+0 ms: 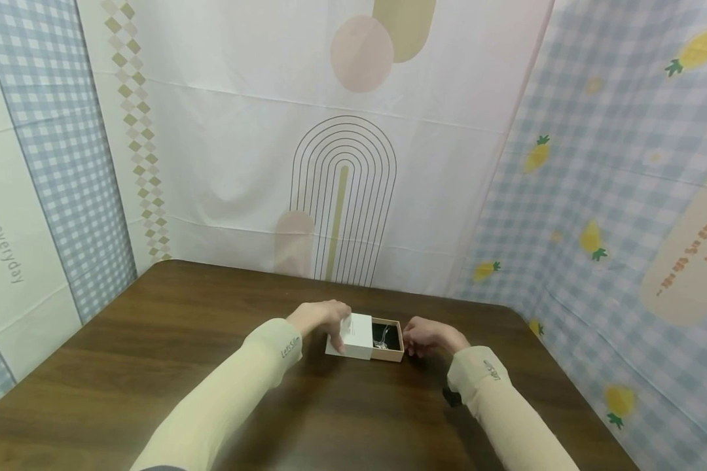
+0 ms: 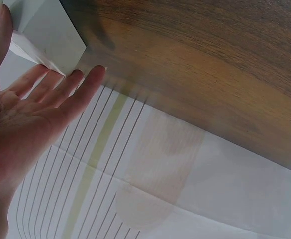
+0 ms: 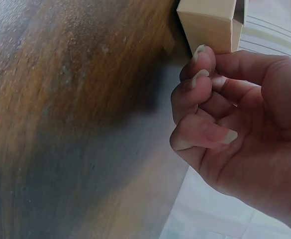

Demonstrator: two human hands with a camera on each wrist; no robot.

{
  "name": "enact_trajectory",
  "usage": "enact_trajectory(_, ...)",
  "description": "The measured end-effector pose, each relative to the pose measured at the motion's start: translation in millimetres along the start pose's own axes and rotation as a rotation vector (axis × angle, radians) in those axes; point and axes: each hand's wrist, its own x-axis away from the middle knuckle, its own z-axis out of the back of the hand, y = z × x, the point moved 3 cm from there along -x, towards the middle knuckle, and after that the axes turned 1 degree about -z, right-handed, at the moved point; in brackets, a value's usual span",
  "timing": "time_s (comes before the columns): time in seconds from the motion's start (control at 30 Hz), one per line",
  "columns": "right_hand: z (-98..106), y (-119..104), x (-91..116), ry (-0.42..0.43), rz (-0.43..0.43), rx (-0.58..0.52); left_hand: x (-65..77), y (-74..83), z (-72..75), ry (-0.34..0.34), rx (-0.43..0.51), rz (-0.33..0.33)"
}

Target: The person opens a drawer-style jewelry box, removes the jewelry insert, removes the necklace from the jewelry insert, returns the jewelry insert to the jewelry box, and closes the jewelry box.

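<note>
A small white sliding box sleeve (image 1: 359,335) lies on the table, its tan inner tray (image 1: 387,355) partly out to the right. Inside the tray, on a black lining, is a silvery item (image 1: 381,340) that looks like a chain or jewellery. My left hand (image 1: 328,322) holds the sleeve from its left end, thumb on the near side and fingers on the far side. At the tray's right end, my right hand (image 1: 427,336) pinches the end with curled fingers. The right wrist view shows the fingertips (image 3: 200,62) against the tray's outer end; their exact contact is partly hidden.
A brown wooden table (image 1: 212,314) holds the box near its far side. Behind it hangs a white patterned cloth (image 1: 230,163); a blue checked cloth (image 1: 571,216) hangs along the right. A small dark thing (image 1: 451,396) shows under the right wrist.
</note>
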Motion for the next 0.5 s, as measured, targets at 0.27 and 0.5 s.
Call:
enact_trajectory(0.27, 1.8, 2.3, 1.6, -0.019, -0.012, 0.001, 0.5, -1.7, -1.1, 0.003, 0.021, -0.003)
enact_trajectory(0.5, 4.6, 3.3, 2.0, -0.02, -0.007, 0.008, 0.2, -1.7, 1.0, -0.002, 0.007, -0.01)
